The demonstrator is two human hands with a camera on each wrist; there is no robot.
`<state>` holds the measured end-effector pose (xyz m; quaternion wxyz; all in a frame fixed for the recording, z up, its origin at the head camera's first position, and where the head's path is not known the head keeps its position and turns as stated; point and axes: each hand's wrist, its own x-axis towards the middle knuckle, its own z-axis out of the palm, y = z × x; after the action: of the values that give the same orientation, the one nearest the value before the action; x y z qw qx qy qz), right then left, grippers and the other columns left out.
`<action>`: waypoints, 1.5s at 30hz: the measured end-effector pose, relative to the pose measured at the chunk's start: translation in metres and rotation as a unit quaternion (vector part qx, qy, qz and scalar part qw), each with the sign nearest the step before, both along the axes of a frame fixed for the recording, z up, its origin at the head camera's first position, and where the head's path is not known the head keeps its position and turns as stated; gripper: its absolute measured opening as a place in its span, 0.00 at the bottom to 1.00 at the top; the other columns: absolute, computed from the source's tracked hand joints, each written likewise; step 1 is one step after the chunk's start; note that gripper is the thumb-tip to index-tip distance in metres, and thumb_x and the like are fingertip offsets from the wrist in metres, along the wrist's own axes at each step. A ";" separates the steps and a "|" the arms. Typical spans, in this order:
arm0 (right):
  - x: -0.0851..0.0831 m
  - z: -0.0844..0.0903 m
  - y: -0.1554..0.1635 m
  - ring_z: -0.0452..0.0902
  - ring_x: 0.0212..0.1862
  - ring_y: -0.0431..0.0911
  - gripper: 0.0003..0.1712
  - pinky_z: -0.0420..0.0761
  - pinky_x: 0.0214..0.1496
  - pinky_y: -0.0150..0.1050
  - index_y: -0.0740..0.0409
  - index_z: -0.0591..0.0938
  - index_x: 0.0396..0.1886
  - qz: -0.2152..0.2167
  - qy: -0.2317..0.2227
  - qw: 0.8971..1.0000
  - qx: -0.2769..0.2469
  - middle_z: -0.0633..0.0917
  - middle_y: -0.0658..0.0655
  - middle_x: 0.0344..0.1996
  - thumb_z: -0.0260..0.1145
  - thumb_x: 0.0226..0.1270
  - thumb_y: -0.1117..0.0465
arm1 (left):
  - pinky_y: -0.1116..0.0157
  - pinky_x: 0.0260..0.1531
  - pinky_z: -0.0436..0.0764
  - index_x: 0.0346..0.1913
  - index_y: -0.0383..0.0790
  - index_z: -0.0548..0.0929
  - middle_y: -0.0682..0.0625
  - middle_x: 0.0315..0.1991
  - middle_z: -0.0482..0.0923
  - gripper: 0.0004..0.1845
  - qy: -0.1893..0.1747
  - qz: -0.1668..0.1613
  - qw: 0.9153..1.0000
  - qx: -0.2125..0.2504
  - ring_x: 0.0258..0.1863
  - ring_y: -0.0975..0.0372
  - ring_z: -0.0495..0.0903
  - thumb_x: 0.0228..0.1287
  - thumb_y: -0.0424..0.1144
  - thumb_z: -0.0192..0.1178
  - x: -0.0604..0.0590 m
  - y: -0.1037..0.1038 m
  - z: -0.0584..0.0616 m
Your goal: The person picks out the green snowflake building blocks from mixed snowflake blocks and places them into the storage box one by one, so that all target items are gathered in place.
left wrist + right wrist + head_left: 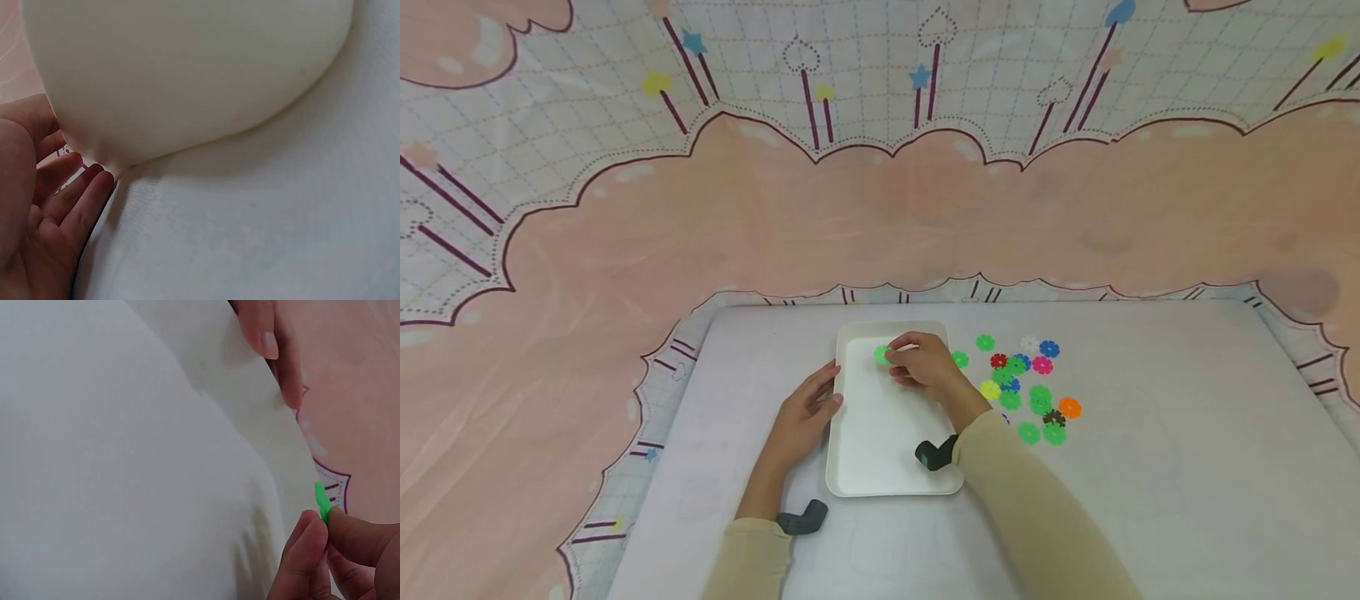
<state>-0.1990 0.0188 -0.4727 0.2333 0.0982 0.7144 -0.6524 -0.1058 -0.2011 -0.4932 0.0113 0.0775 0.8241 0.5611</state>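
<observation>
A white rectangular tray (880, 433) lies on the table. My left hand (805, 417) is at its left side, fingertips and thumb touching the rim with the fingers loosely extended. In the left wrist view those fingertips (97, 181) meet the tray's edge (187, 134). Over the far part of the tray, my right hand (925, 364) pinches a green snowflake disc (882, 356) between thumb and fingertips. The right wrist view shows this disc (322, 499) nearly edge-on, above the thumb and finger. No other disc shows on the visible tray surface.
Right of the tray lie several loose snowflake discs: green (1029, 432), yellow (990, 390), orange (1070, 407), pink (1042, 365), blue (1049, 349), red (998, 361), white (1029, 343) and dark brown (1054, 418). One green disc (960, 359) lies close to the tray's right rim. A patterned curtain (880, 217) hangs behind the table.
</observation>
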 end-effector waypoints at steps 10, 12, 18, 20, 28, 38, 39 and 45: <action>-0.005 -0.018 -0.015 0.82 0.22 0.39 0.10 0.82 0.22 0.26 0.61 0.86 0.40 -0.030 0.007 0.998 0.052 0.88 0.54 0.25 0.76 0.63 0.62 | 0.57 0.68 0.77 0.72 0.32 0.71 0.41 0.78 0.64 0.26 0.001 -0.005 1.000 0.006 0.73 0.46 0.70 0.74 0.33 0.59 -0.003 -0.001 -0.003; -0.005 -0.020 -0.018 0.83 0.21 0.39 0.10 0.82 0.21 0.26 0.61 0.87 0.40 -0.035 0.010 0.998 0.049 0.88 0.54 0.24 0.76 0.62 0.62 | 0.57 0.68 0.78 0.72 0.32 0.71 0.41 0.78 0.64 0.26 0.002 -0.007 1.000 0.006 0.73 0.46 0.70 0.74 0.33 0.59 -0.003 -0.001 -0.003; -0.008 -0.024 -0.030 0.82 0.18 0.38 0.09 0.77 0.17 0.25 0.60 0.88 0.37 -0.038 0.014 0.996 0.080 0.88 0.54 0.19 0.78 0.60 0.61 | 0.56 0.67 0.78 0.72 0.31 0.70 0.40 0.77 0.64 0.26 0.007 -0.010 1.000 0.004 0.72 0.45 0.71 0.74 0.33 0.59 -0.002 -0.002 -0.003; -0.009 -0.025 -0.033 0.81 0.18 0.38 0.09 0.75 0.16 0.25 0.59 0.88 0.36 -0.043 0.008 0.995 0.093 0.88 0.54 0.19 0.78 0.60 0.60 | 0.56 0.67 0.78 0.72 0.31 0.70 0.40 0.77 0.64 0.27 0.006 -0.010 1.000 0.002 0.72 0.45 0.71 0.74 0.33 0.59 -0.002 -0.001 -0.003; -0.014 -0.025 -0.034 0.81 0.17 0.37 0.09 0.74 0.15 0.24 0.58 0.88 0.34 -0.047 -0.008 0.993 0.105 0.88 0.54 0.19 0.80 0.57 0.61 | 0.56 0.67 0.78 0.72 0.31 0.70 0.40 0.77 0.63 0.27 0.007 -0.011 1.000 0.004 0.73 0.44 0.70 0.75 0.33 0.59 -0.002 -0.001 -0.002; -0.019 -0.030 -0.036 0.81 0.17 0.38 0.11 0.74 0.15 0.26 0.56 0.88 0.30 -0.045 -0.003 0.989 0.138 0.87 0.52 0.16 0.83 0.53 0.59 | 0.57 0.67 0.77 0.72 0.30 0.70 0.39 0.78 0.63 0.27 0.002 -0.011 1.000 0.004 0.73 0.44 0.70 0.74 0.32 0.59 -0.002 0.000 0.002; -0.019 -0.030 -0.036 0.81 0.17 0.38 0.11 0.74 0.15 0.26 0.56 0.88 0.30 -0.044 -0.003 0.989 0.142 0.87 0.52 0.16 0.83 0.53 0.58 | 0.57 0.67 0.77 0.72 0.30 0.70 0.39 0.78 0.63 0.26 0.002 -0.010 1.000 0.004 0.73 0.44 0.70 0.74 0.32 0.59 -0.002 0.000 0.002; -0.017 -0.027 -0.038 0.81 0.17 0.39 0.11 0.74 0.16 0.27 0.56 0.87 0.29 -0.055 -0.011 0.987 0.148 0.86 0.52 0.16 0.83 0.52 0.59 | 0.56 0.68 0.76 0.72 0.31 0.70 0.40 0.78 0.63 0.27 -0.003 -0.006 1.000 0.001 0.73 0.45 0.69 0.74 0.33 0.59 -0.001 0.001 0.003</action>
<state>-0.2162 -0.0195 -0.4999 0.1878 0.1774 0.7942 -0.5501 -0.1068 -0.2004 -0.4904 0.0167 0.0809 0.8230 0.5620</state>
